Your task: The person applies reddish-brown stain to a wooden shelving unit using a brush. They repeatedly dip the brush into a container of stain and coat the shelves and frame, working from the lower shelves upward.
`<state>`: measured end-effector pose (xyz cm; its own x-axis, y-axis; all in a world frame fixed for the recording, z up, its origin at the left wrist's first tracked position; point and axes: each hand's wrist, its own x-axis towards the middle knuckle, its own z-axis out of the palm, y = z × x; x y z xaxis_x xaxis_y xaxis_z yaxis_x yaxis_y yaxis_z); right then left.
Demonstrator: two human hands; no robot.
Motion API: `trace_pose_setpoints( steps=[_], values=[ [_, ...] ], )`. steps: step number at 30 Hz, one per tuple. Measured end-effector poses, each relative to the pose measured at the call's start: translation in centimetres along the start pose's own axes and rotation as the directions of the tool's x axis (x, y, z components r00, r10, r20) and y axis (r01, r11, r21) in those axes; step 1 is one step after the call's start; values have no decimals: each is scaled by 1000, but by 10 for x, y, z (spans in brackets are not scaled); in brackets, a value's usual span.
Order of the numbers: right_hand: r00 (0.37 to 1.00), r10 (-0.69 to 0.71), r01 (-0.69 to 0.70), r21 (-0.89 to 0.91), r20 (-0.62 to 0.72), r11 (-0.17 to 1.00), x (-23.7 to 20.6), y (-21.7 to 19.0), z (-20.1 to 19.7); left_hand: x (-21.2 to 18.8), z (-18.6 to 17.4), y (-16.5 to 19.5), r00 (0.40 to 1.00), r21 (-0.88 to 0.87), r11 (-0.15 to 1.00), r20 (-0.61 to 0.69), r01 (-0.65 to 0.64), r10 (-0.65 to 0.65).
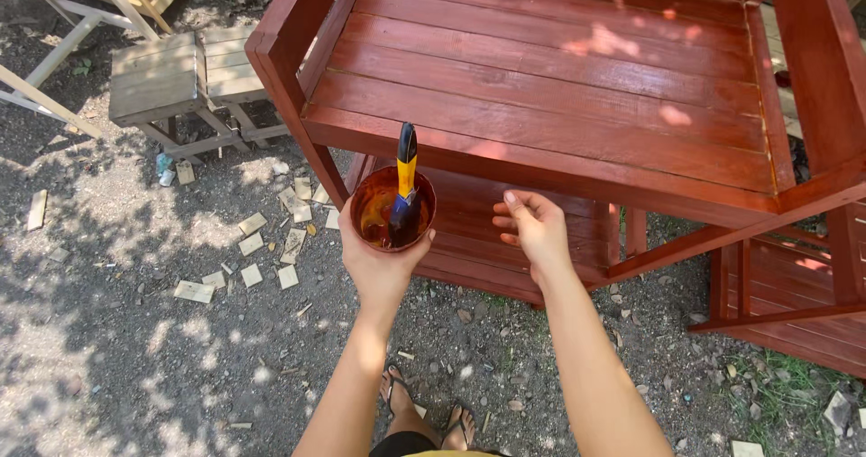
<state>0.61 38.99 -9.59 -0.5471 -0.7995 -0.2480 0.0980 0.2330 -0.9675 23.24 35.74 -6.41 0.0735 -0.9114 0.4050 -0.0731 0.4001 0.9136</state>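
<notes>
Head view, looking down: the left hand [383,263] sits a little left of the frame's centre, fingers wrapped from below around a small round cup [393,208] stained red-brown inside, with a pool of wood stain at its bottom. A paintbrush [405,186] stands in the cup, bristles down in the stain, its yellow and dark handle pointing up and leaning against the far rim. The handle's tip overlaps the front edge of the large piece of furniture behind it.

The right hand [532,227] is just right of the cup, near the centre of the frame, holding nothing. Its fingers are loosely spread and slightly curled, hovering in front of the lower shelf [469,209] of the furniture; I cannot tell whether they touch the wood.

The furniture is a slatted wooden bench [550,87] coated in glossy red-brown stain, filling the upper middle and upper right of the frame. Its front rail lies just beyond both hands. A second stained frame [794,286] stands at the right edge.

In the upper left are two unpainted grey wooden stools [176,83] side by side, and pale timber legs [63,51] beyond them. Small offcuts of wood [248,240] are scattered on the gravel ground [135,349] left of the cup. At the bottom centre, the person's feet in sandals [424,412] show between the forearms.
</notes>
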Motion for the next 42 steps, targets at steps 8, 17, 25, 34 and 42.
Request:
trace_pose_setpoints(
  steps=[8,17,25,34,42],
  values=[
    [845,-492,412,-333,-208,848,14,-7,28,-1,17,1,997,-53,999,83,12,-7],
    [823,-486,312,-480,-295,820,35,-31,36,39,18,7,979,63,997,203,-35,21],
    [840,-454,264,-506,-299,821,121,-90,33,88,39,20,977,-64,998,211,-15,28],
    [761,-567,216,-702,-314,678,215,-156,27,163,112,-5,988,-102,995,156,13,3],
    [477,-877,247,-949,-57,196,290,-192,23,234,196,-26,987,-47,996,143,77,-70]
  ],
)
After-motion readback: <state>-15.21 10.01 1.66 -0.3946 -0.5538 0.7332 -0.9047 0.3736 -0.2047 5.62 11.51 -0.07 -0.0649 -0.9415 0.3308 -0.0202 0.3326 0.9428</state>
